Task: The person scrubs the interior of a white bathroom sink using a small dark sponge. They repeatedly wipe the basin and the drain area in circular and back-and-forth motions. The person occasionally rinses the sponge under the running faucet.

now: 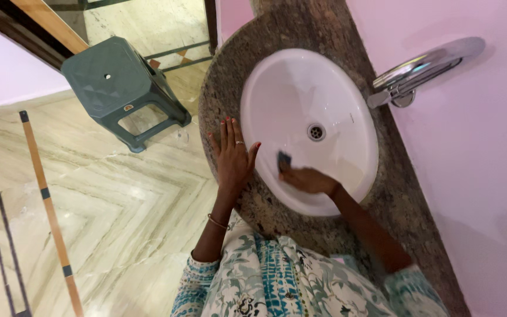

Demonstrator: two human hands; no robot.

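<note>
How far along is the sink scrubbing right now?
Done: nothing can be confirmed; the white basin looks clean, with no foam visible. In hand: the right hand presses a small dark scrub pad against the basin's near inner wall, while the left hand rests flat on the granite counter. Left: the drain area, far wall and tap show no sign of scrubbing.

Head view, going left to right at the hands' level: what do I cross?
Striped wooden pole → grey plastic stool → left hand flat on the granite counter → right hand holding a dark scrub pad in the white basin → chrome tap.
</note>
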